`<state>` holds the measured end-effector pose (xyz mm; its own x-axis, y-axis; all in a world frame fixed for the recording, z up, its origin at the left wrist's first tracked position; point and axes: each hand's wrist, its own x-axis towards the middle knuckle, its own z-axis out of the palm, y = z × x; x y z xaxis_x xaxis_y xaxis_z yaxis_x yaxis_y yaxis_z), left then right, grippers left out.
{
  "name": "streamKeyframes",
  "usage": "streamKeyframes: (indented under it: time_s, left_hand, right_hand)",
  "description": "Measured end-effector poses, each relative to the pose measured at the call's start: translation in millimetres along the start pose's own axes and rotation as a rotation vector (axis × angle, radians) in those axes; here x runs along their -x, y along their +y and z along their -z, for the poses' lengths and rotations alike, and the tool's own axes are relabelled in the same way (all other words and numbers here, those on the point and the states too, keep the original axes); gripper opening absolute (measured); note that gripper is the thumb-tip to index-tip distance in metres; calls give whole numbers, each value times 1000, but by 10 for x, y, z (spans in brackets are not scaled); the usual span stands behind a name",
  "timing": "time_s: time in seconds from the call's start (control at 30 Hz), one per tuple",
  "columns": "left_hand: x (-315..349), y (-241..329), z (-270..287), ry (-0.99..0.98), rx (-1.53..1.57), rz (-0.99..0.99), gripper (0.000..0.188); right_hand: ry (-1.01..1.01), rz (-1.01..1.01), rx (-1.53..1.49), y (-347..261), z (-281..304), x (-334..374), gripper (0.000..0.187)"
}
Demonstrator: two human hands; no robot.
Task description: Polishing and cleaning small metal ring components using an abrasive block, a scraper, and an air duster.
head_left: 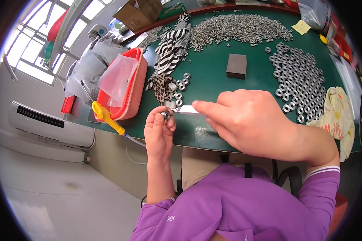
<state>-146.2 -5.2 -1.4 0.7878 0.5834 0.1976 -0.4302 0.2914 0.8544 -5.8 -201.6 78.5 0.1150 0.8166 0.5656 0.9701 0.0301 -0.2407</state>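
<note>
1. Fingers of the left hand (159,130) pinch a metal ring (165,115) between thumb and fingertips, just over the near edge of the green table (213,66).
2. Right hand (249,120) grips a slim tool (189,109) with a pale handle, thumb laid along it and index finger bent; its metal tip points at the ring. Whether the tip touches the ring is too small to tell. The lower fingers curl in, partly hidden under the hand.
3. Close beyond the left hand lies a small cluster of loose rings (182,82), next to a leopard-print cloth (163,86) and a zebra-striped cloth (171,52); these crowd the space directly ahead of the tool.
4. Left of that hand, a red basket (137,86) holds a clear plastic bag (118,76), and a yellow air gun (102,112) rests against its near side, its hose trailing past the table edge.
5. A dark brown block (236,66) sits beyond the right hand, well apart from it.
6. Farther back spreads a heap of small metal pins (237,30).
7. On the right, many more rings (297,76) lie packed together, bordered by a cream cloth (336,106) near the right forearm.
</note>
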Motion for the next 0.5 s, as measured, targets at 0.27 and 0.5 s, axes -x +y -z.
streamKeyframes:
  time_s: [0.27, 0.5]
  left_hand:
    - [15, -41, 6, -38, 83, 12, 24]
    - [29, -31, -24, -49, 33, 4, 25]
  right_hand:
    - [-27, 32, -7, -4, -119, 35, 26]
    - [-78, 7, -46, -21, -92, 32, 13]
